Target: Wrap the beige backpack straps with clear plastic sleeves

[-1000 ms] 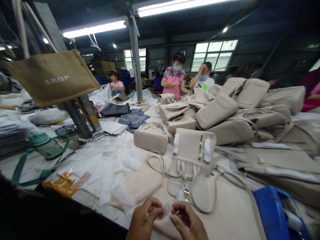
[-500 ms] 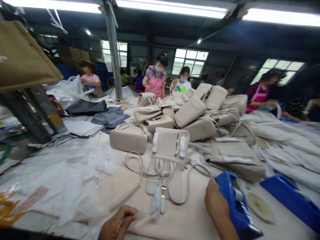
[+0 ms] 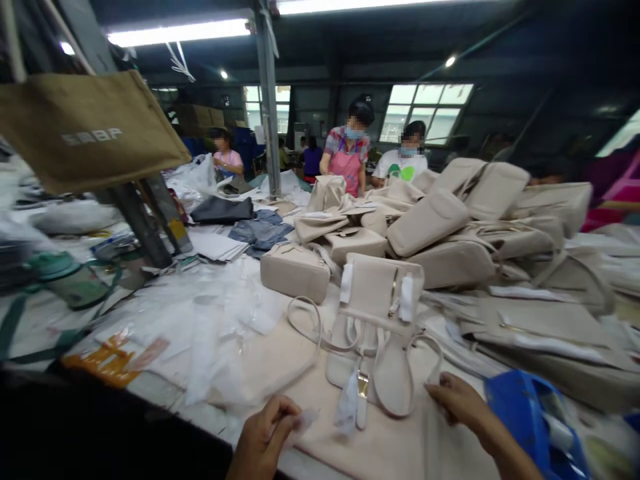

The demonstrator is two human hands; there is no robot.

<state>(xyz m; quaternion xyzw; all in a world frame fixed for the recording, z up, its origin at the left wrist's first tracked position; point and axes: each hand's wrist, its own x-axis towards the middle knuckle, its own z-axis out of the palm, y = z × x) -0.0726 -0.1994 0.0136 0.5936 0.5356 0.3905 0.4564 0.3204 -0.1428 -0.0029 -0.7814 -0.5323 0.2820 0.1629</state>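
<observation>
My left hand (image 3: 267, 433) is closed in a pinch on a small piece of thin translucent wrapping (image 3: 309, 419) near the table's front edge. My right hand (image 3: 457, 400) has its fingers pinched at a beige strap (image 3: 434, 357), its lower stretch blurred below the fingers. Between both hands lies a beige backpack (image 3: 383, 290), flap up, with white wrapping around parts of its sides. Its gold buckle (image 3: 363, 385) points toward me, and crumpled wrapping (image 3: 347, 403) hangs beside it. Right of my right hand stands a blue tape dispenser (image 3: 525, 413).
Beige bags (image 3: 450, 260) are heaped behind the backpack. Clear plastic sheets (image 3: 200, 347) cover the table's left. A brown bag (image 3: 90, 133) hangs by a metal post, near a green-lidded bottle (image 3: 70, 280). Several co-workers, one in a pink apron (image 3: 346, 167), are across the table.
The view has swung left, so things appear shifted right. My right hand has moved leftward away from the tape dispenser to the strap. My left hand still pinches the wrapping.
</observation>
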